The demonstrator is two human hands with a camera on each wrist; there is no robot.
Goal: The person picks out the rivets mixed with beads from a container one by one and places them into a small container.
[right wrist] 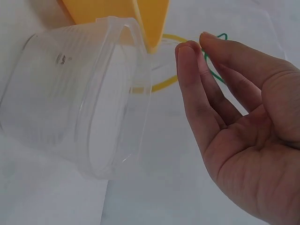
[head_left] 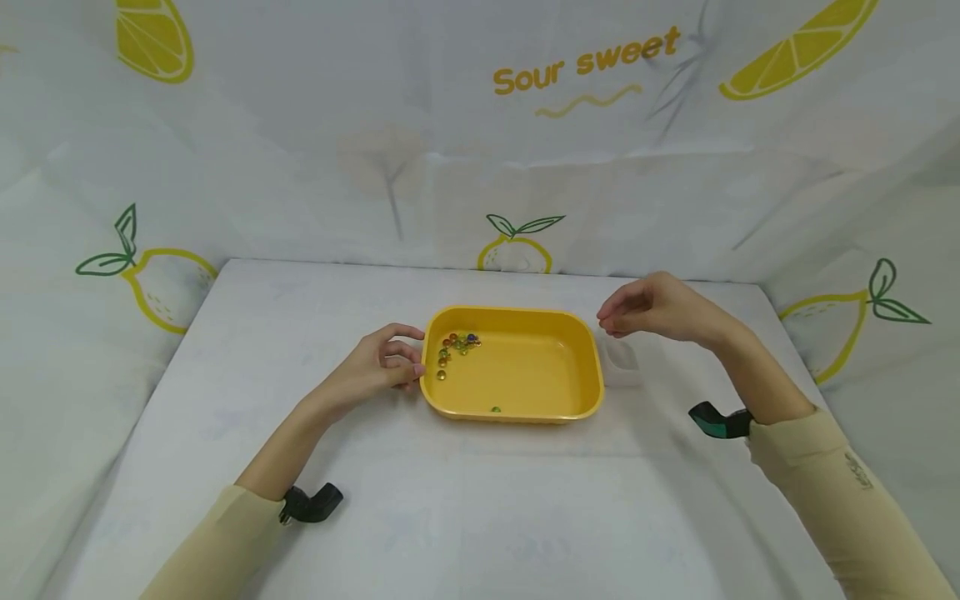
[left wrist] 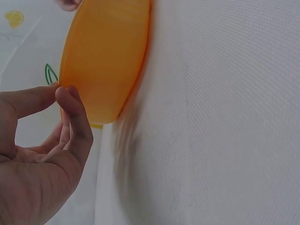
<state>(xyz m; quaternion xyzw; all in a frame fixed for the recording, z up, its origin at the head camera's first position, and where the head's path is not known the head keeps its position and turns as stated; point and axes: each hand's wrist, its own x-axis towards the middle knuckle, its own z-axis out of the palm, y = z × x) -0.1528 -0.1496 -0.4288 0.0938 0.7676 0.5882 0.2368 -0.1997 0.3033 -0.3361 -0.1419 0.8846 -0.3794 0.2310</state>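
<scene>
My left hand (head_left: 386, 362) is at the left end of a yellow tray (head_left: 525, 321), its thumb and fingers pinching the rim. The same hand (left wrist: 51, 140) shows in the left wrist view beside the tray's outer wall (left wrist: 103, 61). Several small coloured glass beads (head_left: 459, 342) lie in the tray's left part, and one green bead (head_left: 496, 409) is by its front wall. Above a clear plastic container (head_left: 621, 362) hovers my right hand (head_left: 652, 308). Its fingertips are close together, with nothing visible between them. A small dark spot, perhaps a bead, shows in the container (right wrist: 51, 89).
The clear container stands against the tray's right side. A white cloth covers the table (head_left: 480, 508), and a white lemon-printed sheet (head_left: 315, 167) hangs behind and at both sides. Dark straps (head_left: 311, 504) are on both wrists.
</scene>
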